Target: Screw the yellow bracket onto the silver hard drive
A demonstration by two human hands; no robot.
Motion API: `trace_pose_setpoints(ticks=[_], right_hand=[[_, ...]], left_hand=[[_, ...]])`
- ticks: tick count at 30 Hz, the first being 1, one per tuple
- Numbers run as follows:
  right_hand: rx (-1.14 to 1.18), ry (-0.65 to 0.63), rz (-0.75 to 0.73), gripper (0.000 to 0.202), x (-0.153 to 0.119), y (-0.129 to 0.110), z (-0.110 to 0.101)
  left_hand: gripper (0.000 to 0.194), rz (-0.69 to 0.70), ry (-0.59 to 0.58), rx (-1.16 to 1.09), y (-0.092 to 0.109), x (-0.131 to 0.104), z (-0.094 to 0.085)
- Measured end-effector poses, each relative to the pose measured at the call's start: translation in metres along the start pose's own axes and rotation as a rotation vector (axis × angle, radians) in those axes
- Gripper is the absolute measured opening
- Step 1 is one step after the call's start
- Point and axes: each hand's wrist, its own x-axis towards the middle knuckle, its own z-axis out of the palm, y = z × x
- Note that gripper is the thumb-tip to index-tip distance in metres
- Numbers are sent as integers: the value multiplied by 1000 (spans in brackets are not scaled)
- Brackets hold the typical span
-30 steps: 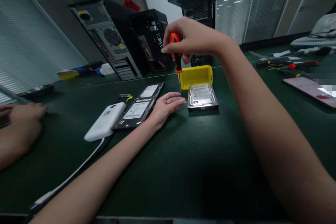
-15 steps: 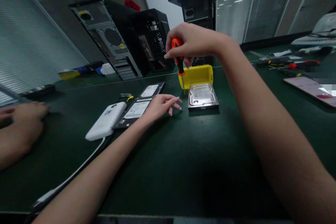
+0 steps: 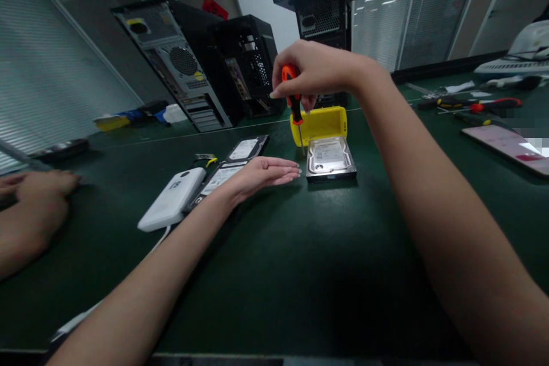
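My right hand is closed around the orange and black handle of a screwdriver, whose shaft points down. The tip is beside the left edge of a silver hard drive; whether they touch I cannot tell. The drive lies label up, its back end by an open yellow case. My left hand holds nothing, its fingers stretched out towards the drive's left side. Behind and beside that hand lie two more hard drives, one with a white label and a nearer one partly covered by my left arm.
A white power bank with a cable lies left of my arm. Computer cases stand along the back. Pliers and a phone are at the right. Another person's hands are at the left edge.
My left hand has straightened its fingers and turned flatter, with the fingertips slightly nearer the hard drive. My right hand and the screwdriver have barely moved.
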Motion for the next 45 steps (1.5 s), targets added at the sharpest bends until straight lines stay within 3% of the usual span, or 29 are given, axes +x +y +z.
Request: trace_pose_setpoints(ticks=[6, 10, 18, 26, 37, 40, 45], right_hand=[[18, 29, -28, 28, 0, 0, 1], [29, 33, -24, 28, 0, 1, 2], [21, 29, -39, 27, 1, 1, 3], [30, 24, -6, 27, 0, -1, 2], [2, 21, 3, 33, 1, 0, 2], [-19, 38, -28, 37, 1, 1, 3], [9, 33, 14, 27, 0, -2, 3]], left_hand=[[28, 340, 142, 560, -5, -6, 21], [28, 455, 185, 684, -5, -9, 29], [35, 369, 198, 429, -3, -4, 22], [31, 347, 120, 436, -4, -5, 22], [33, 463, 81, 665, -2, -3, 13], [33, 507, 59, 733, 1, -7, 15], [34, 540, 44, 823, 6, -12, 22]])
